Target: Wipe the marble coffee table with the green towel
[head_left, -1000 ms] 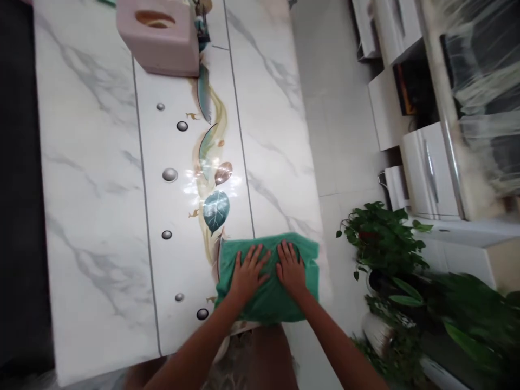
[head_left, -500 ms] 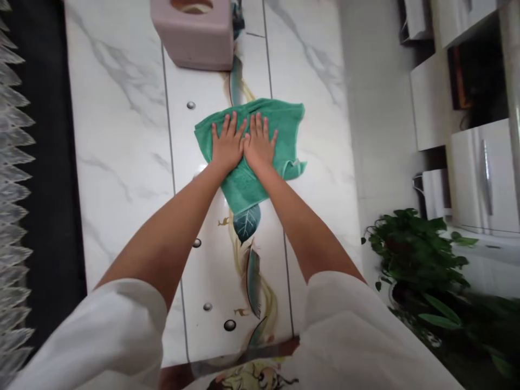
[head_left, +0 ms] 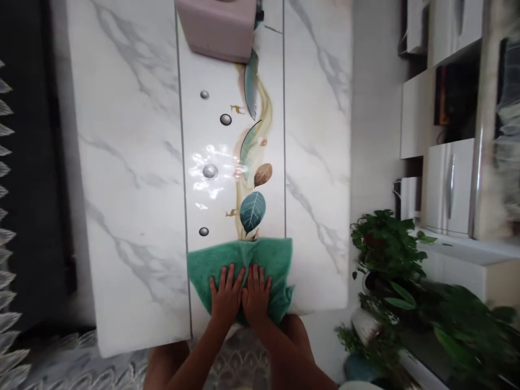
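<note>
A green cloth (head_left: 268,254) lies spread on the white marbled table (head_left: 134,260), at its near edge. My left hand (head_left: 226,295) presses flat on the cloth, fingers apart. Beside it, my right hand (head_left: 255,298) also lies flat on the cloth with its fingers stretched out, the thumbs close together. Beyond the cloth, a printed blue-green leaf (head_left: 252,212) and a brown leaf (head_left: 263,175) decorate the table's middle strip.
A pink box (head_left: 221,30) stands at the table's far end. Potted plants (head_left: 388,244) and white cabinets (head_left: 449,184) are on the right. A dark surface with a lacy trim (head_left: 6,319) runs along the left.
Both hands and the green cloth have moved from the middle of the table back to its near edge. More of the printed strip now shows beyond the cloth.
</note>
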The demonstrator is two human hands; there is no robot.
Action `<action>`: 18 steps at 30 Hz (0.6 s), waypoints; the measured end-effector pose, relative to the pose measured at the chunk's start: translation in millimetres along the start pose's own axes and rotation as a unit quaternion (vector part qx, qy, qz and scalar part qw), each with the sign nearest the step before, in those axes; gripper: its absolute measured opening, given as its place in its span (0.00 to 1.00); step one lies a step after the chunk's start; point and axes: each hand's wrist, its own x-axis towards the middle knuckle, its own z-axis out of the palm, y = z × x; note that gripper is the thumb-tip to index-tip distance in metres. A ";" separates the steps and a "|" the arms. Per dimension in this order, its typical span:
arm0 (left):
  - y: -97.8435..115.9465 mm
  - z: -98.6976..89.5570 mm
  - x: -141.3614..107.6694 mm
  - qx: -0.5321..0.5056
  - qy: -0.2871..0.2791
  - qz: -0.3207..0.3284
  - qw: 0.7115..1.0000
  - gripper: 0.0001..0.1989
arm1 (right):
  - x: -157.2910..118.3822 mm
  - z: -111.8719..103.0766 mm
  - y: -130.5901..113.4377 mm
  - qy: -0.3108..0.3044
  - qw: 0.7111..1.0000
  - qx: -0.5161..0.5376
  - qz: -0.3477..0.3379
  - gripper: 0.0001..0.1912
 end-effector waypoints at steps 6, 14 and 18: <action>-7.4 -48.4 73.3 -0.025 0.105 0.007 0.994 0.30 | 88.9 -48.8 -27.4 0.087 0.993 0.039 -0.064 0.33; -25.0 -239.7 332.5 -0.046 0.220 0.040 0.974 0.29 | 372.0 -205.0 -114.4 0.202 0.969 0.054 -0.134 0.30; -37.5 -261.1 364.4 -0.056 0.218 0.053 0.973 0.29 | 416.7 -214.2 -130.6 0.211 0.964 0.062 -0.152 0.31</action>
